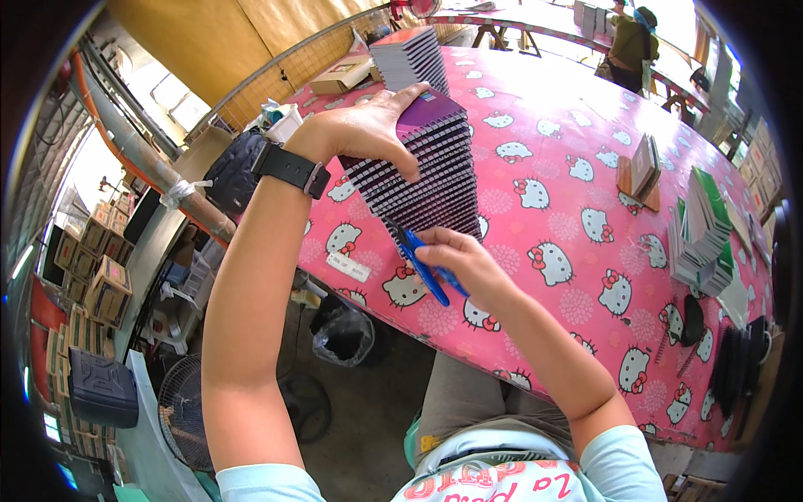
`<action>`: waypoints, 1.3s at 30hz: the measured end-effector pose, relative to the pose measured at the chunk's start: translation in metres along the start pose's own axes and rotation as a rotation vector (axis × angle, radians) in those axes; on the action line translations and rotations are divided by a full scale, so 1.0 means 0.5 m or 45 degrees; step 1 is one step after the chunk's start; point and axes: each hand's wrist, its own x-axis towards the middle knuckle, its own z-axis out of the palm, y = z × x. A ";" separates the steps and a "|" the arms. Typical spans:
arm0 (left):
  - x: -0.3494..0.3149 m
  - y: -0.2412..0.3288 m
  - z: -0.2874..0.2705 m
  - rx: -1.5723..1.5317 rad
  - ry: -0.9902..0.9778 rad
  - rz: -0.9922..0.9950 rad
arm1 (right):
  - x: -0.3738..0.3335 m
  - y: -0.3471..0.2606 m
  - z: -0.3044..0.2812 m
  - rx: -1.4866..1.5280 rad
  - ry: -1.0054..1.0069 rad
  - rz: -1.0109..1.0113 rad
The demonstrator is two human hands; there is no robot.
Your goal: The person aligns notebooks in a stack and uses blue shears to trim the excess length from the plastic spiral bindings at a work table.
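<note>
A tall stack of spiral-bound notebooks [439, 171] with a purple cover on top stands near the table's left edge, its dark coils facing me. Across its top lies my left hand [361, 132], fingers and thumb spread, the thumb reaching over the coiled side. My right hand [468, 261] is closed around blue-handled pliers [430, 274]. The dark jaws of the pliers point up and left, at the lower left corner of the coils. Whether they grip a wire is too small to tell.
Behind stands another notebook stack [410, 58] beside a cardboard box [341, 77]. Green-covered notebooks [704, 230] and a small wooden stand [642, 177] sit at right on the pink table [535, 151]. A lined bin [345, 335] is below the edge. Another person [633, 50] works far off.
</note>
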 end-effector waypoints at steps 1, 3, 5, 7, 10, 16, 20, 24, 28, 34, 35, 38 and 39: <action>0.007 -0.007 0.003 0.011 0.019 0.033 | 0.005 0.023 -0.001 -0.302 0.026 -0.282; 0.029 -0.030 -0.008 -0.498 0.020 -0.093 | -0.012 0.041 0.001 -0.920 0.248 -0.609; 0.040 -0.061 -0.027 -0.735 0.069 -0.144 | -0.019 0.048 0.011 -1.223 0.333 -0.877; 0.059 -0.046 0.001 -0.367 0.182 -0.209 | -0.023 0.046 0.010 -1.313 0.404 -1.012; 0.072 -0.040 0.010 -0.216 0.141 -0.337 | -0.024 0.049 0.013 -1.464 0.459 -1.051; 0.059 -0.029 0.014 -0.359 0.169 -0.310 | -0.006 0.053 0.004 -1.725 0.522 -1.177; 0.065 -0.026 0.020 -0.402 0.214 -0.284 | -0.008 0.055 -0.008 -1.697 0.499 -1.170; 0.067 -0.073 0.022 -0.542 0.179 -0.250 | -0.010 0.030 0.006 -0.578 0.121 -0.363; 0.077 -0.069 0.029 -0.508 0.202 -0.234 | 0.000 0.029 -0.022 -0.197 0.050 -0.097; 0.077 -0.065 0.024 -0.600 0.120 -0.299 | -0.022 0.068 -0.003 -1.472 0.508 -1.018; 0.076 -0.065 0.026 -0.574 0.164 -0.229 | -0.021 0.071 -0.003 -1.492 0.525 -1.050; 0.073 -0.072 0.032 -0.641 0.199 -0.206 | -0.014 0.075 -0.003 -1.573 0.552 -1.140; 0.076 -0.075 0.027 -0.687 0.102 -0.320 | -0.011 0.075 -0.007 -1.623 0.553 -1.162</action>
